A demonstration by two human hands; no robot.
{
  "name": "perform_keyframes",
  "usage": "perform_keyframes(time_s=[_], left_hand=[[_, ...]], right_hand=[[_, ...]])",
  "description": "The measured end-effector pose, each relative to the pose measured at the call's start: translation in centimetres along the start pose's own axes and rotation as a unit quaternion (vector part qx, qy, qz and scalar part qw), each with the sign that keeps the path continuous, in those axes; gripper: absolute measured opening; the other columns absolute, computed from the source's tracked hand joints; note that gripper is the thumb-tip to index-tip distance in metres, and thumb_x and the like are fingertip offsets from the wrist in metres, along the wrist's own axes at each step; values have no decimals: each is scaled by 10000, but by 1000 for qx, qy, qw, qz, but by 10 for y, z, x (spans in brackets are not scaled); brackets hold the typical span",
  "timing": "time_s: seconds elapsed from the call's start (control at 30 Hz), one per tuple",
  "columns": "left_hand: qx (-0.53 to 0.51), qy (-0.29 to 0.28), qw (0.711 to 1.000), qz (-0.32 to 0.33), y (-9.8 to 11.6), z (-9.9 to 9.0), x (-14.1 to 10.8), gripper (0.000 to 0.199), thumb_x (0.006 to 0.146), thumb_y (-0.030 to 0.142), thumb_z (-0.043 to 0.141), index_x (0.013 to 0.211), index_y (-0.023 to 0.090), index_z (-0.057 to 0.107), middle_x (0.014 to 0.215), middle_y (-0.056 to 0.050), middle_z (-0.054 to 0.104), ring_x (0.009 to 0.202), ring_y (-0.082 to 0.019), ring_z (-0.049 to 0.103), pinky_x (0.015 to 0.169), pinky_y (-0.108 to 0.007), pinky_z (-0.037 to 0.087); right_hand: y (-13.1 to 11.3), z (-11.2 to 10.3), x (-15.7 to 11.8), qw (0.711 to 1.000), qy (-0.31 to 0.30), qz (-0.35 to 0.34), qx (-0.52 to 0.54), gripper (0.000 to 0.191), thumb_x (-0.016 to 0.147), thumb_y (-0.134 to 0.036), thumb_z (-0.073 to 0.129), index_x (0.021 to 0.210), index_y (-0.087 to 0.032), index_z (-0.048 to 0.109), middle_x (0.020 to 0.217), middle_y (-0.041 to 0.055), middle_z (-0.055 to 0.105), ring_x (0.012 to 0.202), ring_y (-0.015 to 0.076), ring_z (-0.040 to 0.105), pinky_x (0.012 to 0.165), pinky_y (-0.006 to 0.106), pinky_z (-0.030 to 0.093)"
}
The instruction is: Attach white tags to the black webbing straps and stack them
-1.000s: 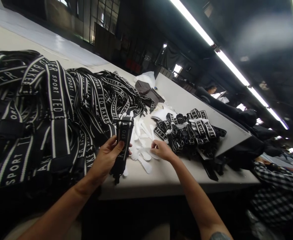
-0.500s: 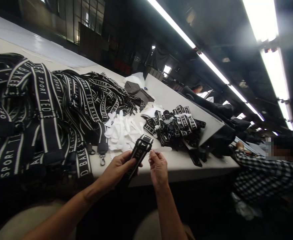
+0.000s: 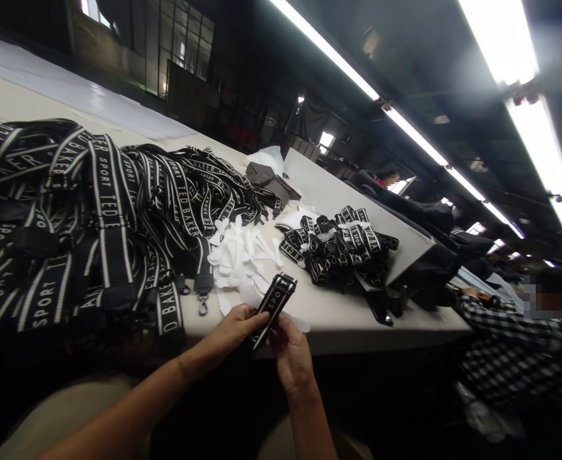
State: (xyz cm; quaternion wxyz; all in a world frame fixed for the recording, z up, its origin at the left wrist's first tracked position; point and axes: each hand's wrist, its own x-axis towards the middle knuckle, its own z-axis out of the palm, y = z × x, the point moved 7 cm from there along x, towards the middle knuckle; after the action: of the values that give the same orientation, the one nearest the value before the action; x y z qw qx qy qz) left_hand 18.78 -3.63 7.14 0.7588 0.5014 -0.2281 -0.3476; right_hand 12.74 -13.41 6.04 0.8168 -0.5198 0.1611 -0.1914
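My left hand (image 3: 233, 332) is closed around a folded black strap (image 3: 276, 301) with white edge stripes and white lettering, its thumb on top. Close against the strap's lower right side, my right hand (image 3: 293, 358) pinches a thin white strip (image 3: 297, 321), whose rounded end sticks out past the fingers. The right fingertips are partly hidden behind the strap. Just beyond lies a heap of loose white strips (image 3: 243, 252). To the left, a large pile of long lettered straps (image 3: 113, 211) covers the table, one with a metal snap hook (image 3: 203, 305) near the edge.
Folded straps with white bands lie in a heap (image 3: 343, 246) on the right of the table (image 3: 329, 313). Behind are dark grey pieces (image 3: 271, 182) and a white plastic bag (image 3: 266, 158). A person in a checked shirt (image 3: 506, 358) is at the right.
My right hand has moved left and down, bringing the white strip from beside the folded strap to its underside. The left hand keeps its hold; the view has shifted slightly.
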Motion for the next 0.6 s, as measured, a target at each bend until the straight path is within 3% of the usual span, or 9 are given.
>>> perform_keyframes(time_s=[0.1, 0.23, 0.33, 0.47, 0.53, 0.6], left_hand=[[43, 20, 999, 26, 9, -3, -1, 374, 746, 506, 729, 731, 133, 716, 556, -32, 624, 457, -117, 474, 412, -197, 297], [118, 46, 992, 26, 8, -8, 2, 346, 776, 476, 664, 739, 135, 700, 563, -23, 610, 477, -134, 475, 421, -214, 310], [195, 51, 979, 19, 3, -14, 6, 349, 772, 475, 610, 739, 130, 657, 612, -15, 603, 558, -158, 506, 484, -230, 367], [344, 53, 936, 42, 6, -23, 8, 326, 810, 443, 490, 801, 151, 633, 764, -56, 673, 757, -234, 591, 646, -294, 456], [388, 26, 920, 42, 6, -22, 9, 310, 811, 420, 467, 832, 160, 635, 839, -73, 700, 822, -259, 616, 726, -326, 474], [406, -4, 913, 39, 5, -21, 9, 301, 805, 407, 470, 859, 169, 647, 904, -77, 718, 867, -271, 636, 791, -341, 478]], right_hand=[[-8, -6, -4, 982, 40, -125, -134, 200, 812, -356, 691, 880, -171, 728, 895, 62, 710, 820, 214, 636, 745, 333, 517], [-17, -17, -17, 907, 143, -265, -296, 247, 856, -357, 655, 1015, -174, 698, 979, 91, 711, 897, 233, 657, 845, 369, 521], [-15, -8, -16, 889, 69, -299, -339, 184, 861, -312, 656, 989, -187, 696, 948, 73, 712, 882, 215, 666, 832, 342, 531], [-6, 4, -9, 909, -91, -242, -326, 229, 843, -249, 683, 1069, -210, 674, 950, 47, 702, 822, 184, 674, 748, 289, 559], [-10, 5, -8, 893, -111, -255, -354, 139, 873, -231, 655, 1003, -218, 700, 869, 34, 691, 767, 170, 661, 711, 273, 553], [-20, 8, -11, 859, -97, -309, -397, 102, 900, -211, 622, 911, -216, 723, 813, 36, 667, 747, 166, 644, 708, 272, 540]])
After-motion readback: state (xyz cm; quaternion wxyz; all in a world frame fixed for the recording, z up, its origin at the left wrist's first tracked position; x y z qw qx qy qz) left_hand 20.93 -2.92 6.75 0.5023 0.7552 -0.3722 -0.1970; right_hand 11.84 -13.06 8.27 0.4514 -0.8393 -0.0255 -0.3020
